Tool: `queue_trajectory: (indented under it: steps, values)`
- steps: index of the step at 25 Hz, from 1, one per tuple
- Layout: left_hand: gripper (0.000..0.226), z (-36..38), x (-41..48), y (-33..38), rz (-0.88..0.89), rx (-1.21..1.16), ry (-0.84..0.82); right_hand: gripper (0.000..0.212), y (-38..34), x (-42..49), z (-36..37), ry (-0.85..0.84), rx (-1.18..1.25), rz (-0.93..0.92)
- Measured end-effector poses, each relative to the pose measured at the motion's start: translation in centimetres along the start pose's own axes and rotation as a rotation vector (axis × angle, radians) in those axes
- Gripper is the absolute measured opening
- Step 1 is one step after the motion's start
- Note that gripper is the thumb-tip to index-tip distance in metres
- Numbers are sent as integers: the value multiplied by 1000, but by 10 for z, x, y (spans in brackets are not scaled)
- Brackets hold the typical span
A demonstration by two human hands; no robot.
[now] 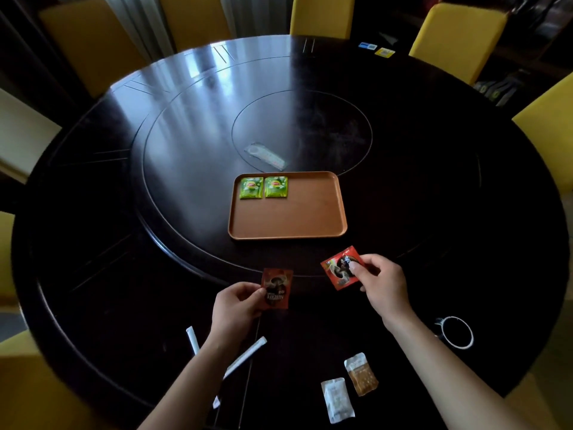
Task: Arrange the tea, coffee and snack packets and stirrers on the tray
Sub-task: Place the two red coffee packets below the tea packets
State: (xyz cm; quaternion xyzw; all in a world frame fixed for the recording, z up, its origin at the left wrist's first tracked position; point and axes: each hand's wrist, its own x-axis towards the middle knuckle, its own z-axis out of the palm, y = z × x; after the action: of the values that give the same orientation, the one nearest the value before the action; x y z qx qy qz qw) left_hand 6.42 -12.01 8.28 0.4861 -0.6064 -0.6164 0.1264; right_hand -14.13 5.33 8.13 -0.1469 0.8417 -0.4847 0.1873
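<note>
Each hand pinched a red coffee packet above the dark bench: left hand [237,302] on one [277,288], right hand [383,282] on another [341,268], apparently bound for the tray [297,218], beside two green tea packets [263,187].

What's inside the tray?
Two green tea packets lie side by side in the far-left corner of the tray. Nothing else shows in it. Only the floor under the packets is hidden.
</note>
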Motion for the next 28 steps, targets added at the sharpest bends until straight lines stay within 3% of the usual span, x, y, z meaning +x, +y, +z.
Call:
queue_trajectory:
  steps: [3,7,10,13,17,23,25,28]
  values:
    - [6,-7,21,15,55,8,18,7,-15,17,10,12,28,-18]
    - [6,-15,51,33,109,1,71,30,-33,46,24,5,53,-52]
    - [11,-20,80,43,207,110,110,20,-47,74,28,1,36,-106]
    - [15,-19,119,64,366,372,125,11,-60,106,40,-31,-49,-188]
    - [21,-4,179,102,439,678,18,8,-72,145,70,-99,-122,-189]
    - [27,23,244,119,404,1118,-325,6,-69,183,107,-190,-178,-138]
    - [24,28,251,113,473,1174,-355,10,-63,185,112,-237,-247,-132]
    - [29,23,244,94,649,1224,-259,31,-48,180,112,-222,-488,-198]
